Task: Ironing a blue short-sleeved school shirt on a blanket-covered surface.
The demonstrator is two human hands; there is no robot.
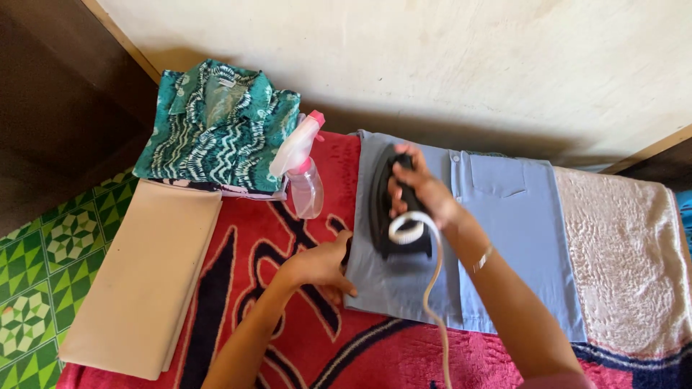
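- The shirt [504, 238] is smooth, pale blue cloth with a buttoned placket and a chest pocket, spread flat across a fuzzy red blanket [288, 338] patterned in dark blue and white.
- The iron [395, 216] is black and pointed at the far end, and it sits on the shirt's left part; a white cord [432, 288] loops off its near end and trails toward the viewer.
- The right hand [422, 189] reaches in from the lower right, its fingers curled tight around the iron's handle; a thin bangle [481, 259] rings the wrist.
- The left hand [323, 265] comes in from below, with its fingers pressed together along the shirt's left edge, pinning the cloth just beside the iron.
- A clear spray bottle [303, 173] with a pink and white head lies on the blanket left of the shirt, near the iron's tip.
- A folded green print shirt [216, 130] lies behind the bottle, touching it.
- A folded beige cloth [144, 281] lies at the blanket's left edge.
- A nubby cream towel [627, 259] lies under the shirt's right side.
- A green patterned mat [43, 274] covers the floor at left.
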